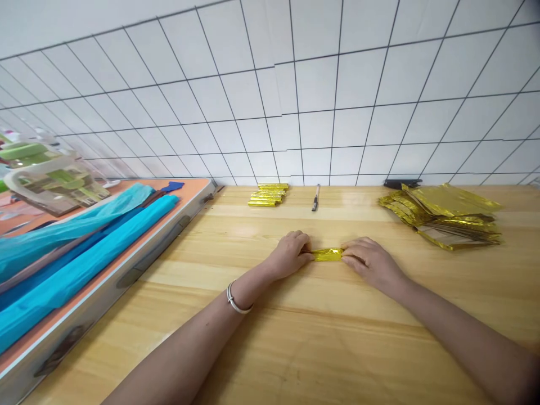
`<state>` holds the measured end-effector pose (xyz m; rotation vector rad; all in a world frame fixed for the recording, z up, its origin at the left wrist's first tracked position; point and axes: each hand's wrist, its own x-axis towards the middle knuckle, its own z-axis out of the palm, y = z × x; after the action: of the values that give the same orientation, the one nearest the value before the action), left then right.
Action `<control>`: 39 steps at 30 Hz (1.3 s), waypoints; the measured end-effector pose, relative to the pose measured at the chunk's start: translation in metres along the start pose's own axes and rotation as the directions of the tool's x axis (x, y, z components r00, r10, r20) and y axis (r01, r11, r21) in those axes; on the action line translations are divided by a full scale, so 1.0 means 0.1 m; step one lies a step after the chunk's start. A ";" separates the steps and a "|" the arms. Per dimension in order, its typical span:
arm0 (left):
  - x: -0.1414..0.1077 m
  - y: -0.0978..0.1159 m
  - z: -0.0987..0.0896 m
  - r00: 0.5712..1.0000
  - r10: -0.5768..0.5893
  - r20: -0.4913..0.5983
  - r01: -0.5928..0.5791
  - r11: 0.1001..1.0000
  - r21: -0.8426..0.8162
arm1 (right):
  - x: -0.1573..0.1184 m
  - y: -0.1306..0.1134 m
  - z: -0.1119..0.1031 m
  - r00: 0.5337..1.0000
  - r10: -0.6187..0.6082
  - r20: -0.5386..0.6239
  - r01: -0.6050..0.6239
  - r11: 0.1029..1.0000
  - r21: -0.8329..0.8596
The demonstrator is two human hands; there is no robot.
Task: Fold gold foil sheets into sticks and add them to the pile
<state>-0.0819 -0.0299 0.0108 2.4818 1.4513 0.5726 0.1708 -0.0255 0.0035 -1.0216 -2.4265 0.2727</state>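
Between my two hands a shiny gold foil strip (328, 255), rolled or folded narrow, lies low over the wooden table. My left hand (292, 253) pinches its left end, and a silver bangle circles that wrist. At the opposite end, my right hand (370, 263) has its thumb and fingers closed on the foil. Several gold foil rolls (266, 196) lie side by side farther back, near the wall. To the right sits a loose stack of gold foil sheets (455, 216), creased and uneven at the edges.
A pen (315, 198) lies near the white tiled wall (320, 84). Behind the foil stack is a black object (403, 183). An orange-topped raised board (196, 188) on the left bears blue rolled material (105, 247) and a clear container with a green lid (59, 180).
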 end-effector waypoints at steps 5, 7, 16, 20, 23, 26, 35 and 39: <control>-0.02 0.05 0.03 1.000 0.010 0.006 -0.010 0.999 -0.041 | 0.07 -0.03 0.01 0.996 0.080 -0.025 -0.080 0.997 -0.017; -0.02 0.05 0.02 1.000 0.013 0.020 -0.012 0.998 -0.068 | 0.10 -0.03 0.03 0.998 0.068 0.005 -0.068 0.996 -0.059; -0.03 0.00 -0.11 0.993 0.021 0.117 -0.025 0.999 0.032 | 0.12 -0.06 0.04 0.999 0.023 0.032 -0.022 0.999 -0.031; -0.04 0.02 -0.09 0.993 0.113 -0.017 -0.106 0.967 0.232 | 0.10 -0.07 0.03 0.997 -0.015 -0.070 0.011 0.998 -0.061; -0.02 0.03 -0.08 0.971 0.223 -0.081 -0.174 0.902 0.395 | 0.11 -0.03 0.00 0.987 -0.069 -0.145 0.047 0.988 -0.149; 0.01 0.03 -0.10 0.947 0.320 -0.026 -0.264 0.821 0.506 | 0.12 0.00 -0.06 0.989 -0.109 -0.096 0.078 0.956 -0.282; -0.17 0.14 -0.28 0.923 0.323 0.209 -0.376 0.874 0.309 | 0.01 -0.05 -0.09 0.975 -0.191 0.115 0.216 0.936 -0.279; -0.27 0.25 -0.36 0.937 0.247 0.247 -0.306 0.922 0.238 | 0.00 -0.10 -0.16 0.971 -0.156 0.179 0.197 0.950 -0.243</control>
<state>-0.0895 -0.0665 0.0460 2.8865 1.1728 0.1445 0.1732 -0.0325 0.0210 -0.9083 -2.7325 -0.0293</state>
